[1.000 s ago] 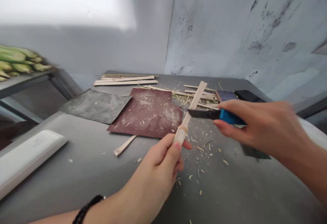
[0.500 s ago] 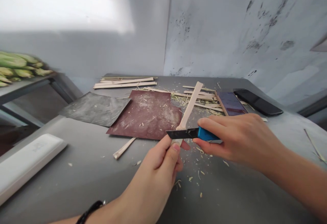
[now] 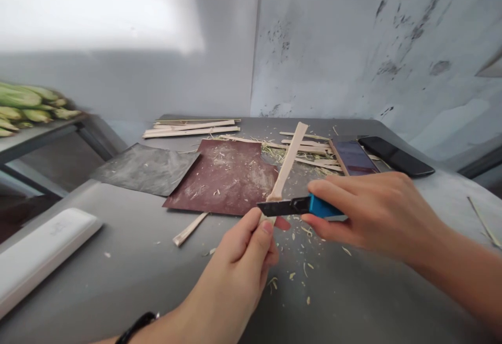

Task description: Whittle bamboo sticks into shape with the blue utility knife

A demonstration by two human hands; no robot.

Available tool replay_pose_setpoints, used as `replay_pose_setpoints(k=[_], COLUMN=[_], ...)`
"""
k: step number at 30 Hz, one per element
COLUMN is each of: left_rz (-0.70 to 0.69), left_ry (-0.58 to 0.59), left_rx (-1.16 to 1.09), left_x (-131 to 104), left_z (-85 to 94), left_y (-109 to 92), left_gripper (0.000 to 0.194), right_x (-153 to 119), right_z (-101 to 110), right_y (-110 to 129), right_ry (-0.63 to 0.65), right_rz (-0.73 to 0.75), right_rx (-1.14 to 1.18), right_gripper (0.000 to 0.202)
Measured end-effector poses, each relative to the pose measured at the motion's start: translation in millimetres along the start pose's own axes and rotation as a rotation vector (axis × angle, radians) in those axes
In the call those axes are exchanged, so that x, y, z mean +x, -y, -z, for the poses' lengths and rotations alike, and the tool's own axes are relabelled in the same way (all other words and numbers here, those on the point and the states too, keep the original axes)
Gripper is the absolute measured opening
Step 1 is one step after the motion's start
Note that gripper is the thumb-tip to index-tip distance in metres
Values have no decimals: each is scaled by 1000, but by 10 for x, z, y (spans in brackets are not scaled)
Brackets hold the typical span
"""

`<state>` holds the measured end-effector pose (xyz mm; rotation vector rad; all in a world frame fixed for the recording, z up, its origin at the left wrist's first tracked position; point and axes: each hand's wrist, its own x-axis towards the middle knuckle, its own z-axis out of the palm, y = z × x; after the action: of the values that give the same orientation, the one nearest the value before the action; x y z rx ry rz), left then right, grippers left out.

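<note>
My left hand [image 3: 239, 265] pinches the near end of a pale, flat wooden strip [image 3: 289, 162], which points up and away to the right. In my right hand [image 3: 368, 213] is a blue-handled utility knife [image 3: 323, 206]. Its dark blade lies across the strip just beyond my left thumb and fingertips. Behind the strip, a dark red sandpaper sheet [image 3: 223, 176] with shavings on it overlaps a grey sheet [image 3: 147, 169]. A short strip [image 3: 190, 229] sticks out from under the red sheet's near edge.
Several strips [image 3: 192, 127] lie at the grey table's [image 3: 129, 260] back edge. Shavings and more strips [image 3: 314, 148] lie right of centre, near a framed dark panel [image 3: 355, 157] and a black phone [image 3: 396, 156]. A white case [image 3: 47, 255] sits left; green produce [image 3: 29, 102] rests on a rack.
My right hand and the knife have shifted slightly right. The strip in my left hand has moved slightly left at its far end.
</note>
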<state>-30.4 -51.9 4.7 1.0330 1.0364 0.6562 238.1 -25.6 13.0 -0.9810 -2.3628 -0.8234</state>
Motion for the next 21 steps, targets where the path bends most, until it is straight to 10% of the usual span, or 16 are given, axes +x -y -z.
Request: replay_pose_setpoints(k=[21], left_rz=[24], left_ry=[13], left_rx=[-37], left_x=[20], left_z=[-13], left_y=[-60], left_gripper=[44], right_x=[-4], right_z=[-94], right_y=[112], right_ry=[29], right_rz=[-70], right_rx=[-21], right_gripper=[50])
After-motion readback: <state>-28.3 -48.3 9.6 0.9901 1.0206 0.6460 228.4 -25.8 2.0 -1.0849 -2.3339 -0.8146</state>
